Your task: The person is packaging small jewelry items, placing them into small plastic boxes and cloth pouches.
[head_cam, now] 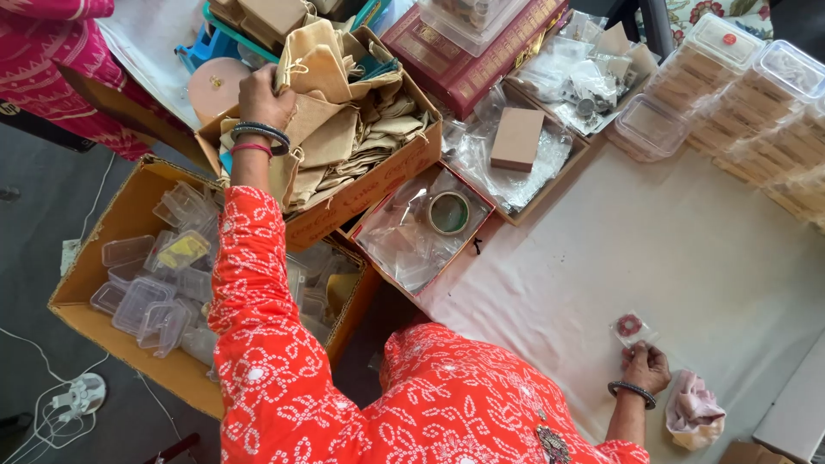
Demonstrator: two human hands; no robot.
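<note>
Cardboard box of beige cloth pouches beneath the left hand, whose fingers are clenched on one pouch lifted just above the heap — its drawstring could snag a neighbour and drag it over the rim. Right hand rests on the white table cover, fingertips touching a small clear packet holding a red ring; whether they grasp it cannot be told — a nudge could slide it away.

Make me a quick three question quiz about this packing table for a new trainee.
1. True or false: the left hand grips a cloth pouch.
2. Which box holds the tape roll? A) pouch box B) red-edged box with plastic bags C) floor box
3. What lies on the table just above the right hand?

Key: 1 true; 2 B; 3 a small bagged red ring.
</note>
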